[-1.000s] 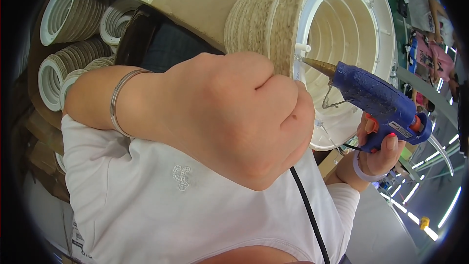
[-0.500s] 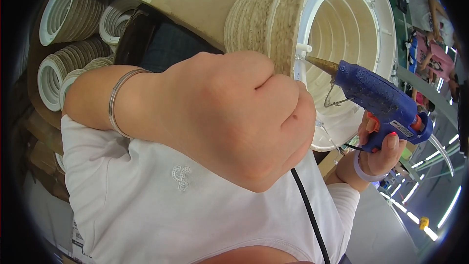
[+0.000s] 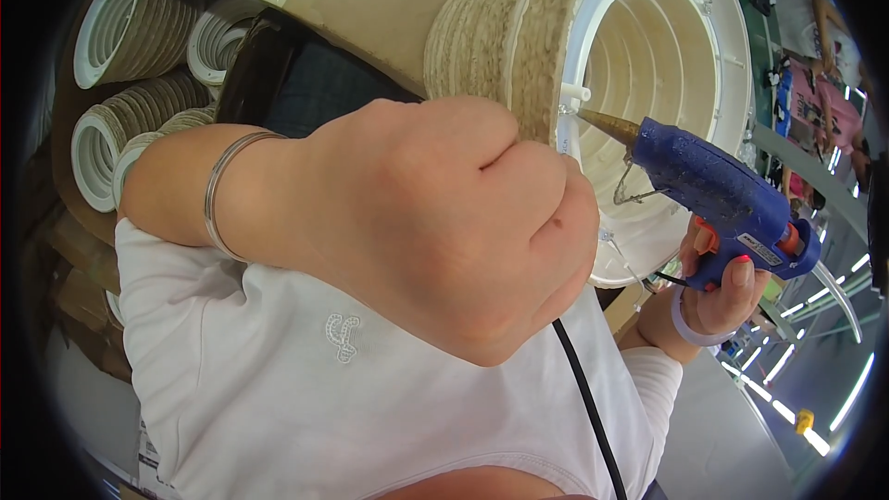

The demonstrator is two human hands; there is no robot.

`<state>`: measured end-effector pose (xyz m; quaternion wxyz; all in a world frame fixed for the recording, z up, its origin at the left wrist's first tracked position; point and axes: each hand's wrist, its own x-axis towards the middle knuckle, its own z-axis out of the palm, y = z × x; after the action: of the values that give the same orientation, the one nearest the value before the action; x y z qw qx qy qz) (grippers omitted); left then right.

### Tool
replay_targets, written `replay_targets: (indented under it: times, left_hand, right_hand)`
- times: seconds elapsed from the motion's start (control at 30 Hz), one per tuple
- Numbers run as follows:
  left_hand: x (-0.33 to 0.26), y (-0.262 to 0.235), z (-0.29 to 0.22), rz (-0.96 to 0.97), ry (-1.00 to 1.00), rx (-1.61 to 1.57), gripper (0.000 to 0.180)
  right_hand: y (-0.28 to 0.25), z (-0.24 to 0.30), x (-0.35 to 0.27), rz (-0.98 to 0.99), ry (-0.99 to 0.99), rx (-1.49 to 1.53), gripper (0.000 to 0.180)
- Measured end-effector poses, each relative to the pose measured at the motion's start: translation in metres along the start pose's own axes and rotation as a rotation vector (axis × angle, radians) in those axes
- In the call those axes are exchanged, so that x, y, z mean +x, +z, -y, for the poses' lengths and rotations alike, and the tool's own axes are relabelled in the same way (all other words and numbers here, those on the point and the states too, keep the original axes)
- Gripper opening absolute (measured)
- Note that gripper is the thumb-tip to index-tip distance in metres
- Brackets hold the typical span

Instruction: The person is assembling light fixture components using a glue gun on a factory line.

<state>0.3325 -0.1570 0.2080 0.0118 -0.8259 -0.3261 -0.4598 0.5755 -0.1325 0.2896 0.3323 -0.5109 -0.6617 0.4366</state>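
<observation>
The right hand (image 3: pixel 727 294) gripped the blue glue gun (image 3: pixel 708 176) by its handle, apparently for aiming the nozzle (image 3: pixel 611 126) at the ribbed tube's (image 3: pixel 491 46) white rim (image 3: pixel 733 56); the gun's long axis slanted up leftward. The left hand (image 3: pixel 454 231) curled beside that rim, though hidden fingertips left its grip uncertain.

The single view looks from the wearer's head, through the left of two side-by-side fisheye lenses, steeply down over the white shirt (image 3: pixel 417 417), whose neckline meets the lower edge. It sits close: the left hand (image 3: pixel 454 231) looms largest, mid-picture, while the right hand (image 3: pixel 727 301) appears smaller, toward the right. Its wide sweep takes in stacked ribbed cylinders (image 3: pixel 97 162) at the left and, far off along the right margin, slanting strip lights (image 3: pixel 852 392) and sideways-tipped people (image 3: pixel 829 106). Black rounds off the corners.
</observation>
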Motion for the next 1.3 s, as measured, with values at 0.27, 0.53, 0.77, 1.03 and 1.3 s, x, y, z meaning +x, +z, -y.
replay_targets:
  times: [0.27, 0.53, 0.77, 1.03, 1.3]
  left_hand:
    - [0.004, -0.001, 0.009, 0.027, 0.115, 0.003, 0.023]
    - [0.005, 0.001, 0.01, 0.032, 0.109, 0.004, 0.021]
    - [0.009, 0.002, 0.005, -0.032, 0.223, -0.02, 0.019]
    - [0.009, 0.008, 0.0, -0.009, 0.237, -0.042, 0.019]
    - [0.009, 0.009, 0.0, -0.028, 0.24, -0.037, 0.019]
  right_hand:
    - [0.005, 0.004, 0.016, -0.05, -0.088, -0.061, 0.06]
    - [-0.031, 0.002, 0.003, 0.059, -0.12, -0.039, 0.061]
    - [-0.087, -0.003, -0.018, 0.107, -0.008, 0.075, 0.064]
    - [-0.09, -0.005, -0.005, 0.29, -0.07, -0.223, 0.063]
    - [-0.075, 0.001, 0.008, 0.325, -0.048, -0.29, 0.065]
